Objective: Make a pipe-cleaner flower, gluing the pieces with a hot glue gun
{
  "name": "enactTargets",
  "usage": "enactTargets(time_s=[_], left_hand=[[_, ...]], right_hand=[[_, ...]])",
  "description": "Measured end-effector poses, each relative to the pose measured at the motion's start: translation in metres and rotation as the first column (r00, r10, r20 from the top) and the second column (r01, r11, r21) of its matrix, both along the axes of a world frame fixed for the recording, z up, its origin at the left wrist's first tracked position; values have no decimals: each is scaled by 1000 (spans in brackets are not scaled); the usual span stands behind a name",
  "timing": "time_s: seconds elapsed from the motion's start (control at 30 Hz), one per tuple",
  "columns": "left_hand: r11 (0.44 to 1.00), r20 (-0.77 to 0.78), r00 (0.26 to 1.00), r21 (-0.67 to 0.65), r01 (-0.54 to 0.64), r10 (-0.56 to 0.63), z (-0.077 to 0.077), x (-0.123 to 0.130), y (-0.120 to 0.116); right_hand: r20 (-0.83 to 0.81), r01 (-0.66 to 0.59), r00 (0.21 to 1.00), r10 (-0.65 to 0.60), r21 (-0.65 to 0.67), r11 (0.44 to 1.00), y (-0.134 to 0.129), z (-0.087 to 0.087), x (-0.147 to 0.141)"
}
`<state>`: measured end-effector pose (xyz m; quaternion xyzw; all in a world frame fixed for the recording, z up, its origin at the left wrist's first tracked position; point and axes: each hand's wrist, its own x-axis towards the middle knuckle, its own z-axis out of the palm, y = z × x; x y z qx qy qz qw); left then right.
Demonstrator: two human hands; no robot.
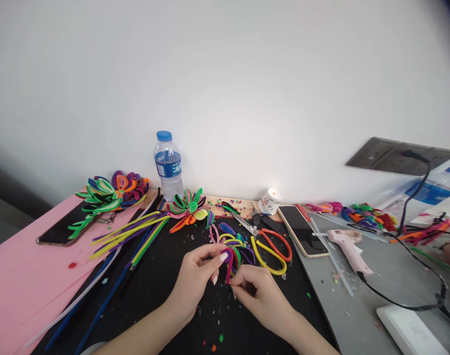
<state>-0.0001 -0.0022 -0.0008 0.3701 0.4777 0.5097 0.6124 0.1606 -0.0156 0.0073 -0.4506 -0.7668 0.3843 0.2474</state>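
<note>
Over a black mat (161, 266), just left of a pair of scissors (251, 228) with red and yellow handles, a multicoloured pipe-cleaner cluster (235, 245) is being held. Its loops are fanning away from the person and rightward; a single long axis cannot be told. By the left hand (201, 268), the cluster's left side is being pinched between thumb and fingers. By the right hand (257, 291), fingers curled, the near end of a magenta strand (229, 270) is being pinched, its long axis pointing toward the person.
</note>
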Motion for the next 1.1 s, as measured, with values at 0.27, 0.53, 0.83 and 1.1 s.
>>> enactTargets(time_s=[0.27,0.53,0.83,1.1], left_hand=[[1000,11,1000,8,7,-7,0,0,0],[1000,-4,1000,-14,4,-4,-1,-1,0],[1000,33,999,9,5,-6,1,-1,1],[1000,10,1000,-21,-2,2,3,0,0]], right_hand=[[3,4,1000,-4,2,1000,1,1,0],[-1,2,1000,-2,-1,1000,0,1,-1],[-11,6,1000,-6,0,1000,0,3,-1],[-2,3,1000,-3,-4,1000,-1,4,-1]])
